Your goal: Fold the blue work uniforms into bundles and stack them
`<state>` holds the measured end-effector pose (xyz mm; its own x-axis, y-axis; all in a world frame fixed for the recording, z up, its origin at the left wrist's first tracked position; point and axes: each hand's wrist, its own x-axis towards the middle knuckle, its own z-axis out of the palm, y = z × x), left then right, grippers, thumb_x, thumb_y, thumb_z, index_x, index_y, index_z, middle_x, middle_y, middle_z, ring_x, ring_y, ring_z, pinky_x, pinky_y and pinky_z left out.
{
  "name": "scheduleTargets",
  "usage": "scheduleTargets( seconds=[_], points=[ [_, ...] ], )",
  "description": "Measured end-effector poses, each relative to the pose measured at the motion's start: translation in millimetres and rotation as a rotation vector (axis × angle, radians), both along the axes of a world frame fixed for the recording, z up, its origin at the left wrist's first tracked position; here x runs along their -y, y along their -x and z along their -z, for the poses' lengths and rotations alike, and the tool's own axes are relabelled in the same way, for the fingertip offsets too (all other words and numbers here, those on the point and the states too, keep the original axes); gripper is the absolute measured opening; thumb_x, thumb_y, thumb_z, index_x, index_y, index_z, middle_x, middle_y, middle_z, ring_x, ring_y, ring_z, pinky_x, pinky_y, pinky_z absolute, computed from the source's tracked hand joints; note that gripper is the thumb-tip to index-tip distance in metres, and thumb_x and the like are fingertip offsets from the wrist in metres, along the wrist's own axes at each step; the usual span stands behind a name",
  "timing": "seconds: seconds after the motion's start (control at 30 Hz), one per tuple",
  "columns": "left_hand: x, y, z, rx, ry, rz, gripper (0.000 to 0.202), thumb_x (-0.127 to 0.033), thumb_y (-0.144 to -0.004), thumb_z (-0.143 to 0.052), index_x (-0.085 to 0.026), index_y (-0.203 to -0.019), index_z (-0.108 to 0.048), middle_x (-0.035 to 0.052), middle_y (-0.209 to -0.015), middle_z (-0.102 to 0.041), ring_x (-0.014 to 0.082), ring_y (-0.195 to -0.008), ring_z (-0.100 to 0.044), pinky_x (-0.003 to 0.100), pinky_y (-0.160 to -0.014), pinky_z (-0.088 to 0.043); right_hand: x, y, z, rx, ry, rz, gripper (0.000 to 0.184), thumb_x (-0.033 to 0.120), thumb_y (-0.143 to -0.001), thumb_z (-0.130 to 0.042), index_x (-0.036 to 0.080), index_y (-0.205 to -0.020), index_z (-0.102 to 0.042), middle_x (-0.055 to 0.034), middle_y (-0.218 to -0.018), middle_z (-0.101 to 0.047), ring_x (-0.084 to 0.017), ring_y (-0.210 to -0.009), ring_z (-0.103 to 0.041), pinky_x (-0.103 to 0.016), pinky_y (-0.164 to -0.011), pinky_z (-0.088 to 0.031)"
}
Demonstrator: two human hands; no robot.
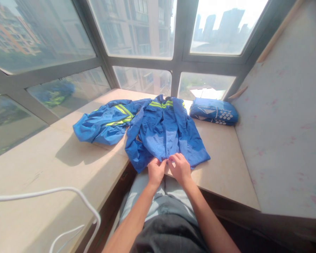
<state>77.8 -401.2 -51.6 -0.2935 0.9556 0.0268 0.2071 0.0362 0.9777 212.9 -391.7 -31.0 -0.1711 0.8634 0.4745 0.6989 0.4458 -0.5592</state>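
A blue work jacket [162,130] with yellow-and-silver reflective bands lies front side up on the pale windowsill, collar toward the window. Its sleeves fall to either side. At the middle of its lower hem, my left hand [156,170] pinches the cloth between thumb and fingers. Close beside it, my right hand [179,166] is also closed on the hem, thumb and forefinger near the front placket. The fingertips of both hands almost meet. Whatever small fastening may lie between them is too small to make out.
Left of the jacket lies a crumpled second blue garment [104,123] with reflective bands. A folded blue printed bundle [214,111] rests at the right by the wall [287,123]. A white cable [55,190] curves over the windowsill [68,179] at lower left. Windows stand behind.
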Motion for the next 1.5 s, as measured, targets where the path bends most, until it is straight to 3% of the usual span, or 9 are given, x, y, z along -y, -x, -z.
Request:
scheduleTargets(
  seconds=[0.13, 0.4, 0.7, 0.87, 1.07, 1.3, 1.5],
  points=[
    [1, 1, -4.0, -0.117, -0.025, 0.002, 0.025, -0.04, -0.082, -0.066, -0.017, -0.078, -0.073, 0.0085, -0.078, -0.076, 0.0209, -0.073, -0.067, 0.027, -0.068, -0.051, -1, 3, -4.8, 0.036, 0.006, 0.044, 0.012, 0.021, -0.091, -0.057, 0.023, -0.08, -0.062, -0.0056, -0.082, -0.064, -0.022, -0.084, -0.059, -0.029, -0.071, -0.045],
    [1, -3, -10.2, 0.064, -0.004, 0.036, 0.025, -0.038, -0.08, -0.07, -0.016, -0.091, -0.077, 0.0102, -0.093, -0.078, 0.0242, -0.088, -0.072, 0.03, -0.079, -0.054, -4, -2, 0.0, -0.195, 0.095, -0.03, 0.011, 0.027, -0.093, -0.055, 0.021, -0.084, -0.06, -0.0046, -0.083, -0.066, -0.018, -0.076, -0.061, -0.029, -0.072, -0.047],
    [0, -6, -7.7, 0.174, 0.053, 0.051, 0.026, -0.037, -0.077, -0.074, -0.017, -0.092, -0.077, 0.0114, -0.095, -0.078, 0.0251, -0.09, -0.072, 0.031, -0.082, -0.055, -8, -12, -5.0, -0.165, 0.152, -0.117, 0.013, 0.027, -0.091, -0.054, 0.021, -0.084, -0.064, -0.0047, -0.079, -0.066, -0.018, -0.072, -0.061, -0.028, -0.067, -0.047],
    [-1, -8, -5.5, 0.281, 0.048, 0.081, 0.033, -0.041, -0.074, -0.077, -0.014, -0.093, -0.074, 0.0119, -0.096, -0.078, 0.0238, -0.089, -0.073, 0.032, -0.081, -0.057, -1, -11, 1.0, -0.144, 0.09, -0.048, 0.015, 0.028, -0.093, -0.054, 0.021, -0.086, -0.065, -0.0053, -0.083, -0.066, -0.017, -0.072, -0.06, -0.027, -0.067, -0.047],
    [2, -7, -8.2, 0.359, 0.128, 0.08, 0.041, -0.047, -0.073, -0.079, -0.011, -0.091, -0.075, 0.0115, -0.088, -0.077, 0.0227, -0.077, -0.072, 0.031, -0.07, -0.058, 5, -5, 8.0, -0.025, -0.012, 0.033, 0.018, 0.026, -0.095, -0.052, 0.022, -0.085, -0.066, -0.007, -0.088, -0.066, -0.021, -0.084, -0.06, -0.03, -0.077, -0.047],
    [2, -8, -1.2, 0.302, 0.143, 0.001, 0.036, -0.046, -0.072, -0.077, -0.011, -0.076, -0.073, 0.0075, -0.074, -0.075, 0.0201, -0.067, -0.069, 0.028, -0.061, -0.055, 7, -1, 10.2, -0.03, -0.035, 0.052, 0.016, 0.026, -0.096, -0.052, 0.022, -0.087, -0.065, -0.0057, -0.084, -0.065, -0.021, -0.083, -0.059, -0.03, -0.078, -0.046],
    [4, -14, -10.2, 0.581, 0.165, -0.057, 0.033, -0.039, -0.064, -0.082, -0.012, -0.081, -0.071, 0.0072, -0.08, -0.075, 0.0193, -0.073, -0.069, 0.031, -0.071, -0.057, 8, 3, 10.5, -0.056, -0.036, 0.03, 0.016, 0.024, -0.096, -0.051, 0.023, -0.087, -0.064, -0.0058, -0.085, -0.064, -0.021, -0.084, -0.058, -0.03, -0.077, -0.046]
  ],
)
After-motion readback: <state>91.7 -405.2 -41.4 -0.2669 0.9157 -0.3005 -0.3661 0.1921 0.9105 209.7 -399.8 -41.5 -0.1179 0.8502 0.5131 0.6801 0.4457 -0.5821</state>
